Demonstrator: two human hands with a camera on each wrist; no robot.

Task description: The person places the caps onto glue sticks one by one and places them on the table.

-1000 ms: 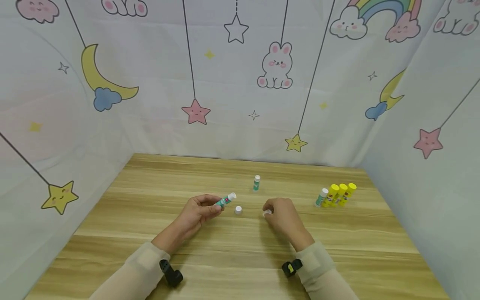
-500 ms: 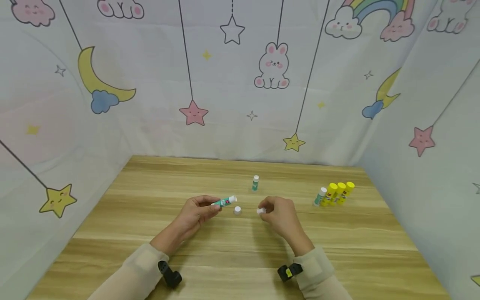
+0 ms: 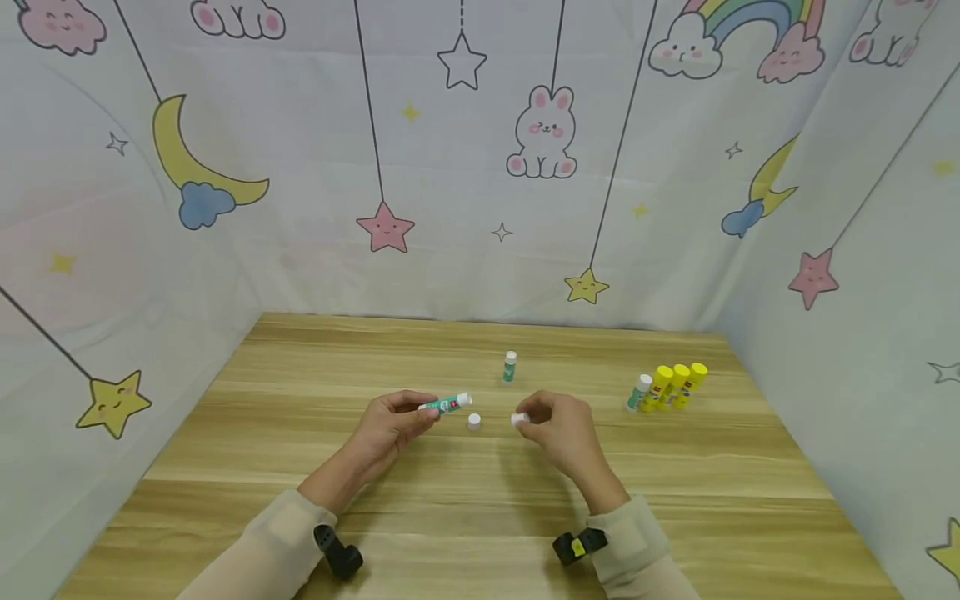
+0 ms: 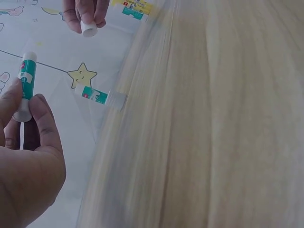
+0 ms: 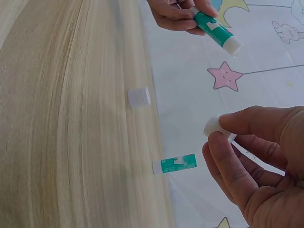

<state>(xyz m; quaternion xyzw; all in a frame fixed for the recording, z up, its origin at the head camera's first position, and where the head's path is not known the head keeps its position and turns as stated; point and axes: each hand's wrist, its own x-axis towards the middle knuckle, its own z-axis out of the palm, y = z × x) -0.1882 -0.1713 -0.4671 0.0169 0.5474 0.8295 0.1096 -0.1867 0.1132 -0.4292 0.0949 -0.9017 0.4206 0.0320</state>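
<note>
My left hand [image 3: 395, 427] holds a green-and-white glue stick [image 3: 450, 404] between thumb and fingers. The stick is tilted, its white end pointing right and slightly up. My right hand [image 3: 561, 425] pinches a white cap [image 3: 519, 419] between thumb and fingertips, a little above the table; its hollow end shows in the left wrist view, where that cap [image 4: 89, 29] faces the camera. Between the hands a second white cap [image 3: 474, 422] sits on the table, also seen as a ribbed cap [image 5: 138, 98] in the right wrist view. Held stick and held cap are apart.
Behind the hands a green glue stick [image 3: 510, 367] stands upright on the wooden table [image 3: 480, 517]. To the right, another green glue stick [image 3: 639, 392] stands in a row with several yellow glue sticks [image 3: 678, 385]. A printed white curtain [image 3: 315, 250] hangs around the table's back and sides.
My right hand has lifted the white cap and brought it slightly left, toward the left hand. The glue stick in my left hand has tipped closer to level.
</note>
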